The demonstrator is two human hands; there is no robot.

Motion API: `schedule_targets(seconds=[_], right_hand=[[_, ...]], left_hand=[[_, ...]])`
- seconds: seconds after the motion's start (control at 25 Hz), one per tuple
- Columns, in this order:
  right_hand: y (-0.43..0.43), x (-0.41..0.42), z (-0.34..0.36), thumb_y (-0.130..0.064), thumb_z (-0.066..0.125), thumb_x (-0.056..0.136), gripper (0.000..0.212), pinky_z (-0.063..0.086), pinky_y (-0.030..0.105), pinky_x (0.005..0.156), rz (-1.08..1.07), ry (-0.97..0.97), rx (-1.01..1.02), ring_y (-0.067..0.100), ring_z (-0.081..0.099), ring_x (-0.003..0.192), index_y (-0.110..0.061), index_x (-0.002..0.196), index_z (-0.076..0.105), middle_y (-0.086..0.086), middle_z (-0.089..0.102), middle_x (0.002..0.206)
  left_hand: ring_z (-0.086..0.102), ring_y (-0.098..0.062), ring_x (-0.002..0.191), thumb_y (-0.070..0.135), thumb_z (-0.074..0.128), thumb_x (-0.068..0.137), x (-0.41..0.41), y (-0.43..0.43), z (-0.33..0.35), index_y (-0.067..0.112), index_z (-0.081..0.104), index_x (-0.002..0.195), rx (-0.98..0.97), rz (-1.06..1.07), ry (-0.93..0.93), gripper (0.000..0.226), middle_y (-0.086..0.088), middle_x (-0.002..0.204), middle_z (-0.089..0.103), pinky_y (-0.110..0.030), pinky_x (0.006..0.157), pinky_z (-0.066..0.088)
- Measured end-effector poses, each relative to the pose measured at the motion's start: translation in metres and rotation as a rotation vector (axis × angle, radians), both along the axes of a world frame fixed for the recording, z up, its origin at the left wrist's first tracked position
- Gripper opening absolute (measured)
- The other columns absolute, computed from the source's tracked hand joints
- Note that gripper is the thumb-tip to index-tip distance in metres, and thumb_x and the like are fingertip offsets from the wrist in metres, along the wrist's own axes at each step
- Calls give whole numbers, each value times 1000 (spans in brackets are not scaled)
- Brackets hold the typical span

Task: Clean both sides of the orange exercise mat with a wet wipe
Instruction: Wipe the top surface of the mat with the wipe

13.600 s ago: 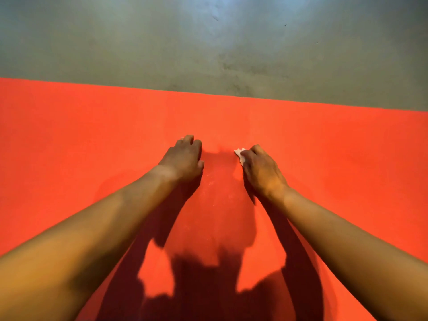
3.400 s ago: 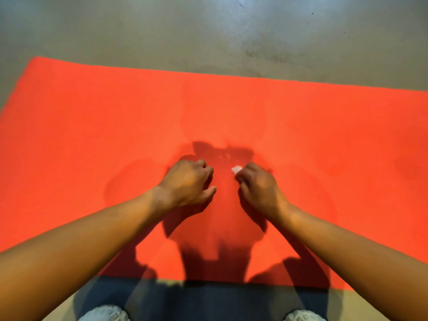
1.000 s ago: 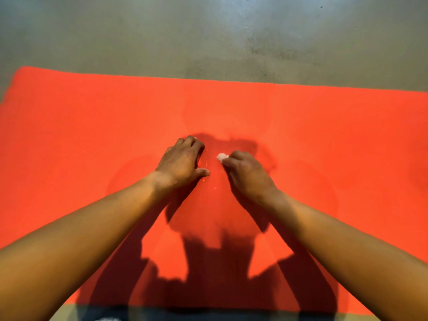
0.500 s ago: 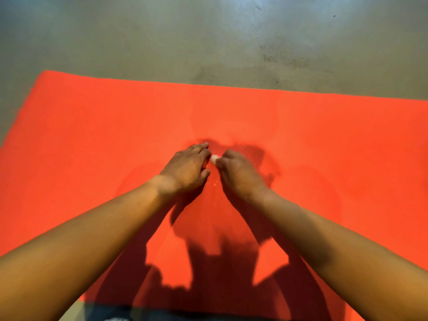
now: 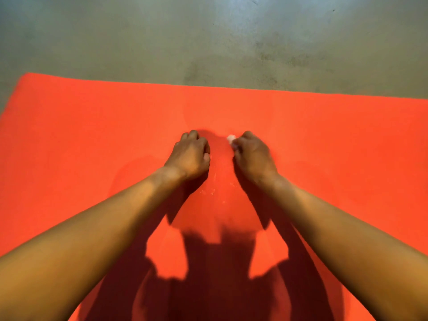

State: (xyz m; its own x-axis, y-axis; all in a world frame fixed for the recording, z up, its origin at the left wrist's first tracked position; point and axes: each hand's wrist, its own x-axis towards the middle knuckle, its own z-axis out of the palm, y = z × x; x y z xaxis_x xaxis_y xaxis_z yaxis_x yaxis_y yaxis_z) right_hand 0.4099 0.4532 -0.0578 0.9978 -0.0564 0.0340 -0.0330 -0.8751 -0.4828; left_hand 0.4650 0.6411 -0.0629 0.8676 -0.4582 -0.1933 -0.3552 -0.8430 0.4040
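Observation:
The orange exercise mat (image 5: 335,147) lies flat on the floor and fills most of the view; its far edge and left end show. My right hand (image 5: 253,156) grips a small bunched white wet wipe (image 5: 231,137), which pokes out at the fingertips and touches the mat near its middle. My left hand (image 5: 191,156) rests on the mat a short way to the left, fingers curled under, holding nothing that I can see. A faint damp patch and a few pale flecks (image 5: 212,192) mark the mat between my wrists.
Bare grey concrete floor (image 5: 208,38) lies beyond the mat's far edge and past its left end. My shadow falls over the near part of the mat.
My hands, nearly touching half a second ago, have moved apart. The right hand with the wipe has shifted right.

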Motion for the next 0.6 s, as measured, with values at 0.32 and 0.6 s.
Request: schedule_targets(seconds=[0.32, 0.6], right_hand=[[-18, 24, -7, -13, 54, 91, 20, 50, 45, 74, 68, -5, -18, 33, 61, 85, -10, 95, 74, 9, 61, 90], [-27, 53, -7, -7, 54, 90, 25, 48, 42, 77, -107, -11, -2, 38, 62, 91, -7, 103, 75, 15, 63, 98]], left_hand=[[49, -35, 112, 31, 54, 83, 39, -29, -1, 21, 64, 107, -42, 172, 61, 28, -9, 113, 52, -47, 96, 43], [44, -30, 117, 36, 61, 83, 63, -30, 1, 23, 62, 113, -67, 296, 14, 34, -5, 115, 50, -43, 97, 36]])
